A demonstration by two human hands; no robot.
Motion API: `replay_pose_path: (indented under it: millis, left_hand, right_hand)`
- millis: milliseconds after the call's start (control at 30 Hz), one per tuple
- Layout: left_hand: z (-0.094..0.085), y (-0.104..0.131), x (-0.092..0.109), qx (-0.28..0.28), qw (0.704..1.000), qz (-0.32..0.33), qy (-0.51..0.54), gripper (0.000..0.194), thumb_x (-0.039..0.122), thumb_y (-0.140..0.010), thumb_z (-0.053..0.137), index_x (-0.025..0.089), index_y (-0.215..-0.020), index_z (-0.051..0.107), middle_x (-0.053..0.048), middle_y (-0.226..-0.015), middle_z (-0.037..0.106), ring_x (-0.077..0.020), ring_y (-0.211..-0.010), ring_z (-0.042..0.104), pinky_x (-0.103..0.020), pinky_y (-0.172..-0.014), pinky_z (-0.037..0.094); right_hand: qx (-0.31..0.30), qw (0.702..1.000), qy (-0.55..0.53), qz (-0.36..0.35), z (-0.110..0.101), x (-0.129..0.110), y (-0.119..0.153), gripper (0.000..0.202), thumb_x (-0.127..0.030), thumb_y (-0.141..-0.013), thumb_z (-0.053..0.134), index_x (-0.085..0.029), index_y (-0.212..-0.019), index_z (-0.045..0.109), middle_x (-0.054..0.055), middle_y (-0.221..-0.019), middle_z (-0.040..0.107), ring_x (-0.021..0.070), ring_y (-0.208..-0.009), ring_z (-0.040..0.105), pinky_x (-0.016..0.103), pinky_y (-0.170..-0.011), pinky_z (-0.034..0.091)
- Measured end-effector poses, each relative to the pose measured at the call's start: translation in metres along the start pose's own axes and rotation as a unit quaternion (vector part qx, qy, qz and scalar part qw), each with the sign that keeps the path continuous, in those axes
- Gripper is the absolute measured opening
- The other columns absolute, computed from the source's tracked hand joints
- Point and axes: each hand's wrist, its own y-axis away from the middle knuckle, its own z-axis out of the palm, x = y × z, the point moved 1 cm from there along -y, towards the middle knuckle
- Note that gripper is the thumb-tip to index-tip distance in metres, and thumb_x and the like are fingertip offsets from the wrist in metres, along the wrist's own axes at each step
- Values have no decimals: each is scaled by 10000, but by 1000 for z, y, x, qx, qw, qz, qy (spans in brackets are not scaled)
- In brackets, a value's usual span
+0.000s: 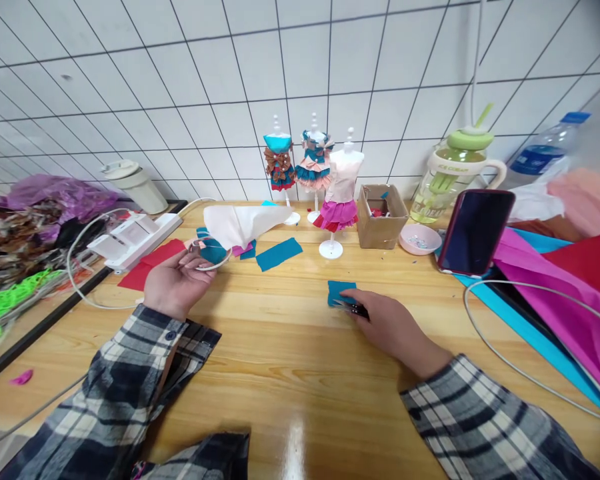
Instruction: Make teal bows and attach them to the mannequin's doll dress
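My left hand [177,277] is turned palm up, its fingers curled on a thin white ring [215,265] that could be a roll of tape. Just behind it are a white sheet [243,225] and scraps of teal paper or cloth, the longest strip [279,254] lying flat. On the right, my right hand [387,323] is closed on small dark-handled scissors [357,309], their blades pointing left. Under its fingertips lies a small teal piece [341,291]. Whether the hand also grips that piece I cannot tell.
Three small dress forms [331,249] stand near the tiled wall, beside a cardboard box [380,223] and a pink dish [420,239]. A phone [477,232] leans at right before a drink bottle [443,177]. A power strip [135,241] and cables lie left.
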Motion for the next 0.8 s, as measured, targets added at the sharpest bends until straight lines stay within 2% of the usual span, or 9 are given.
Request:
replay_pose_path:
  millis: [133, 200, 267, 367, 467, 567, 633, 733, 800]
  left_hand:
    - [13, 9, -8, 21, 1000, -18, 5, 316, 165, -989, 208, 128, -826, 476, 12, -601, 540, -68, -511, 501, -210, -558, 454]
    - [20, 15, -12, -25, 999, -33, -15, 278, 137, -986, 244, 117, -909, 510, 18, -639, 565, -41, -499, 490, -186, -574, 449]
    - [22, 19, -14, -89, 992, -4, -90, 254, 138, -975, 298, 112, -952, 550, 46, -563, 512, -33, -442, 427, -170, -543, 424]
    - [16, 19, -13, -112, 950, 19, -292, 227, 211, -924, 468, 131, -737, 570, 51, -463, 428, -51, -408, 371, -166, -439, 343]
    - [5, 13, -10, -108, 930, -53, -346, 424, 357, -876, 547, 175, -518, 411, 62, -395, 323, -63, -366, 299, -193, -398, 320]
    - [-3, 10, -14, -84, 923, -91, -365, 304, 392, -789, 637, 173, -602, 540, 29, -463, 483, -99, -440, 448, -228, -468, 417]
    - [-4, 12, -22, -81, 894, -96, -430, 205, 334, -695, 729, 149, -702, 640, -24, -596, 625, -146, -565, 565, -254, -540, 461]
    - [-2, 22, -41, -147, 850, -95, -496, 308, 423, -652, 747, 123, -655, 675, -68, -626, 666, -189, -604, 598, -292, -594, 471]
    - [1, 31, -54, -190, 822, -67, -533, 366, 486, -679, 713, 126, -624, 675, -62, -608, 657, -178, -585, 587, -287, -597, 461]
  right_hand:
    - [-12, 1000, 3, 5, 0, -1, 0, 367, -223, -827, 519, -293, -1181, 588, 12, -1182, 657, 223, -1011, 625, 332, -832, 454]
    - [-11, 1000, 0, 4, -1, -1, 1, 396, -201, -811, 527, -293, -1192, 582, 11, -1193, 653, 223, -1019, 623, 329, -834, 453]
    - [-3, 1000, -5, 3, -1, -1, 1, 442, -190, -805, 532, -297, -1233, 552, 9, -1197, 650, 222, -1029, 619, 323, -831, 448]
    - [0, 1000, -6, 0, -2, -3, 1, 366, -201, -817, 532, -297, -1167, 581, 2, -1118, 679, 215, -982, 629, 305, -779, 440]
    - [5, 1000, -5, 17, -3, -5, 1, 162, -288, -855, 524, -265, -987, 615, 1, -918, 708, 203, -822, 644, 285, -663, 416]
    - [30, 998, -30, 52, -5, -5, 1, 179, -372, -867, 524, -248, -980, 587, -2, -780, 691, 195, -689, 626, 280, -593, 389]
    - [50, 995, -66, 46, -7, -5, 1, 205, -347, -893, 485, -248, -1044, 581, 9, -827, 697, 193, -721, 633, 285, -620, 405]
    - [91, 986, -143, 0, -8, -9, 2, 282, -300, -917, 446, -251, -1166, 569, 37, -1016, 685, 192, -889, 631, 297, -737, 437]
    - [89, 972, -219, -20, -6, -17, 3, 394, -355, -892, 510, -241, -1269, 516, 42, -996, 674, 182, -890, 622, 287, -752, 446]
